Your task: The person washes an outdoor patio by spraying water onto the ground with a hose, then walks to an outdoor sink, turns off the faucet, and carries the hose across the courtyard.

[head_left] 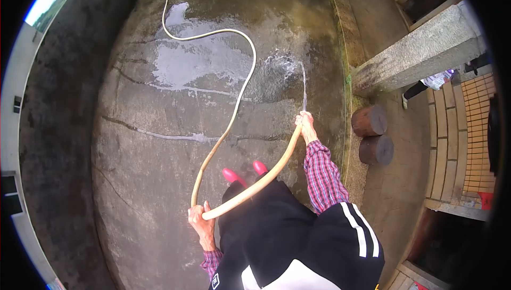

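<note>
A long pale yellow hose runs from the top left across the concrete floor in an S-shaped curve. At the lower left, my left hand is closed round a bend of it. From there the hose arcs in front of my dark clothes to my right hand, which grips its end. Water jets forward from this end and splashes on the wet floor. My fingers partly hide the hose mouth. My pink shoes show below the arc.
Two round stumps stand right of a low ledge. A concrete pillar rises at the upper right, with another person partly visible beyond it. A dark wall borders the left side.
</note>
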Tool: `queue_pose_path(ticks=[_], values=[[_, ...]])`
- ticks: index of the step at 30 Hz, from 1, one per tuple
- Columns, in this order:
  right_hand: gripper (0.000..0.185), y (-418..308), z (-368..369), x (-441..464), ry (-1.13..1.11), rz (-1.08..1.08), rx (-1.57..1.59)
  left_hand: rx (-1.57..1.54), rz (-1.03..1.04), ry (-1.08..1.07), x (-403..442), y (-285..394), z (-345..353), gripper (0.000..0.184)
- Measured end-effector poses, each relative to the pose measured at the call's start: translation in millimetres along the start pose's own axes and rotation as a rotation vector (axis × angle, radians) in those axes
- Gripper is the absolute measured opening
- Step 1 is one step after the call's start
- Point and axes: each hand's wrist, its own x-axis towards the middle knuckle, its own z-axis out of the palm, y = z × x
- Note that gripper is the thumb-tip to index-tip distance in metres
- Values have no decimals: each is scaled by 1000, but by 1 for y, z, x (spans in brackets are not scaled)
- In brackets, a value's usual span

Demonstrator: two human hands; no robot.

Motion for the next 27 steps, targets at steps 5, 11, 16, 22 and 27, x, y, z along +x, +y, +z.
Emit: queue_pose_path(ticks=[5,11,16,22,27], values=[[13,-17,-23,21,1,16,-86,26,-14,-43,-17,30,17,32],[8,-16,-44,39,-89,69,-170,22,-51,-41,-24,57,29,31],[5,4,-76,59,-176,61,-118,45,-24,-44,-16,72,35,33],[11,-29,-116,40,110,34,69,88,92,-93,4,82,45,33],[7,-48,-167,22,203,39,197,84,185,-151,12,103,54,33]])
